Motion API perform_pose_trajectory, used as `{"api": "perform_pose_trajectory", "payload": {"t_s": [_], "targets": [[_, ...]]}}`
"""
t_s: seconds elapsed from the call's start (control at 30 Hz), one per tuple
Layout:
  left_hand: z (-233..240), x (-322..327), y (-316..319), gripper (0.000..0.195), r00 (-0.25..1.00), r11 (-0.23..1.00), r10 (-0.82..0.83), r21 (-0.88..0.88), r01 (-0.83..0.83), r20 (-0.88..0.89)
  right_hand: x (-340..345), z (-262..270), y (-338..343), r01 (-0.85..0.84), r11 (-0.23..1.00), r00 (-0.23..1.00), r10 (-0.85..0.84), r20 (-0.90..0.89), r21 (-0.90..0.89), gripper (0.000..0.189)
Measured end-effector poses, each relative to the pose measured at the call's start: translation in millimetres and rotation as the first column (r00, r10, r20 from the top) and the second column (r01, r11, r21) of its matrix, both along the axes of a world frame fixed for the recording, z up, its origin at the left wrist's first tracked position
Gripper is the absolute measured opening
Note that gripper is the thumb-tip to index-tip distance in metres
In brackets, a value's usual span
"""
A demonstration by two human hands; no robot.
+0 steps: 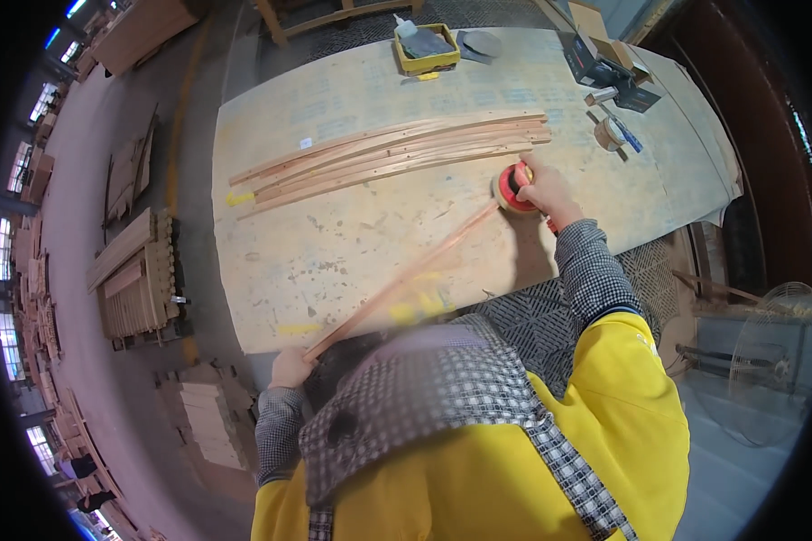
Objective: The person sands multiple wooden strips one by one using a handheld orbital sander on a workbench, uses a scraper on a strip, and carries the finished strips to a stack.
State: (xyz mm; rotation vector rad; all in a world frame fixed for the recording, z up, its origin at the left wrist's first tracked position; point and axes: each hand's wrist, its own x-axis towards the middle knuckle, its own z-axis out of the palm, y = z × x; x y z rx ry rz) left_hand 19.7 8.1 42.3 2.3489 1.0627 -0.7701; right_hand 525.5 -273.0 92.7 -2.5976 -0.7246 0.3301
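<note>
My right hand (551, 193) is closed around a red and black handheld sander (512, 187), which rests at the far end of a narrow wooden strip (406, 277). The strip lies slantwise over the worktable (284, 243). At its near end, just past the table's front edge, my left hand (292, 368) grips the wood. Beyond the sander several similar wooden strips (392, 152) lie side by side across the table, with small dark holes or marks along them. The sander hides the far tip of the strip I hold.
A yellow tray (427, 62) holds a bottle and dark pads; grey discs (480, 44) lie beside it. Open cardboard boxes (609, 64), a tape roll (609, 134) and a blue-handled brush (629, 138) are at the right. A wire-guarded fan (771, 365) and stacked boards (135, 291) flank the table.
</note>
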Motion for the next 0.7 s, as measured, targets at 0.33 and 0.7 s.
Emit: {"api": "perform_pose_trajectory", "payload": {"t_s": [0.33, 0.7], "targets": [[-42.6, -35.8, -21.0, 0.02, 0.957, 0.92, -0.067, 0.389, -0.051, 0.284, -73.4, -24.0, 29.7, -0.166, 0.986, 0.985, 0.166, 0.049, -0.003, 0.073], [-44.0, -24.5, -22.0, 0.014, 0.98, 0.938, -0.009, 0.34, -0.059, 0.196, -106.9, -7.3, 51.1, -0.24, 0.971, 0.971, 0.239, -0.024, -0.021, 0.052]]}}
